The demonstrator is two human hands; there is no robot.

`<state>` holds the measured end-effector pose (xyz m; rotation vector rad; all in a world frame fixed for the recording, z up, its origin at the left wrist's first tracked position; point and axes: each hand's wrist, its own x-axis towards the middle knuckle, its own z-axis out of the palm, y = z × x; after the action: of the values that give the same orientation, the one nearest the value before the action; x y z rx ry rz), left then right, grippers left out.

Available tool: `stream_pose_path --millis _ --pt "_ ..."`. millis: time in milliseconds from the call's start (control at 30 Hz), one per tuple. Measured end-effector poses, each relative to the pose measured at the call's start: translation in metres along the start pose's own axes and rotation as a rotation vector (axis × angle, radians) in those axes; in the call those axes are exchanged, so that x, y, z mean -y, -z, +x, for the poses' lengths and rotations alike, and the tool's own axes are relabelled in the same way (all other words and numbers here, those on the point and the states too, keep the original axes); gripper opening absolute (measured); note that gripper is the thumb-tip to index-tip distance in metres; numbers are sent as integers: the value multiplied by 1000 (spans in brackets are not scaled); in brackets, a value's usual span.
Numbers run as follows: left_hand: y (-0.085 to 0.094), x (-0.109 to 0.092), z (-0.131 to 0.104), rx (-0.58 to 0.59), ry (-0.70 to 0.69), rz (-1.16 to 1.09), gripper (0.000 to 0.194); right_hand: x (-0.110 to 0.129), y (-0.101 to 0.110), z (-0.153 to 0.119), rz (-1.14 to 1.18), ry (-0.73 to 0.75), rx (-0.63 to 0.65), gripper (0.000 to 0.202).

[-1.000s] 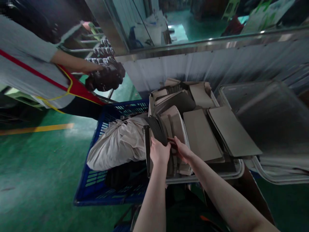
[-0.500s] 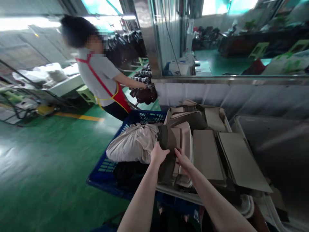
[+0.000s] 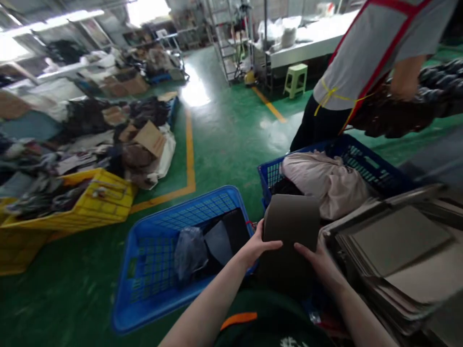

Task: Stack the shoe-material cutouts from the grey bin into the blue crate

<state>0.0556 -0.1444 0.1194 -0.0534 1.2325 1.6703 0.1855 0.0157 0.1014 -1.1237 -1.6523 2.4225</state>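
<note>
My left hand (image 3: 258, 246) grips the left edge of a stack of dark grey-brown sheets (image 3: 291, 219), its thumb lying on the top face. My right hand (image 3: 318, 262) holds the right side, thumb on top and fingers hidden beneath. The stack has a rounded upper corner and is held in front of my body; how many sheets it has cannot be seen. To its left on the floor is a blue plastic basket (image 3: 120, 284) with a clear plastic bag (image 3: 190, 253) and dark flat pieces (image 3: 237, 231) inside. At the right, more brownish sheets (image 3: 405, 236) lie piled in a pale-rimmed bin.
Beyond the stack, a dark blue crate (image 3: 383, 176) carries a pale cloth bundle (image 3: 325, 180). A co-worker in a red-strapped apron (image 3: 361, 58) stands behind it. A yellow bin (image 3: 97, 195) of scraps sits at the left, and a green stool (image 3: 295, 81) farther back.
My view has swung left, bringing the blue basket and yellow bin into sight. My hands have moved from the piled sheets beside the cloth bundle and now hold a dark stack before me.
</note>
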Motion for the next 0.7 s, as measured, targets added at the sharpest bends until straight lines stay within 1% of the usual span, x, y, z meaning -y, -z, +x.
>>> stream_pose_path --millis 67,133,200,233,267,300,333,367,400,433,467,500,533,600,667,700 --pt "75 10 -27 -127 -34 -145 97 -6 -75 22 -32 -1 196 81" --pt "151 23 -52 -243 -57 -226 91 -19 -146 43 -38 -22 368 86" --pt "227 37 -70 -328 -60 -279 79 -39 -207 63 -40 -64 531 94" --pt "264 44 -75 -345 -38 -307 71 -52 -233 74 -43 -89 603 98" --pt "300 52 -76 -382 11 -329 67 -67 -254 84 -52 -111 658 102" --pt "333 61 -74 -435 58 -341 64 -82 -270 95 -72 -131 693 105" --pt "363 70 -68 -475 103 -351 62 -98 -282 105 -112 -147 712 107" --pt "389 80 -57 -498 136 -358 60 -113 -289 115 -176 -160 719 107" --pt "410 91 -43 -514 161 -364 59 -128 -291 123 -264 -165 711 106" --pt "428 103 -25 -517 185 -370 58 -141 -288 130 -375 -158 682 103" --pt "441 115 -4 -512 211 -374 58 -153 -281 135 -496 -137 630 97" --pt "449 127 21 -503 240 -375 57 -164 -269 137 -610 -107 558 90" --pt "454 140 47 -491 272 -370 55 -172 -254 137 -703 -79 470 83" --pt "454 166 104 -462 330 -340 53 -184 -217 131 -785 -73 300 72" --pt "443 191 155 -441 363 -285 51 -191 -177 118 -778 -157 192 64" --pt "436 202 176 -437 380 -249 52 -192 -158 111 -770 -192 145 61"
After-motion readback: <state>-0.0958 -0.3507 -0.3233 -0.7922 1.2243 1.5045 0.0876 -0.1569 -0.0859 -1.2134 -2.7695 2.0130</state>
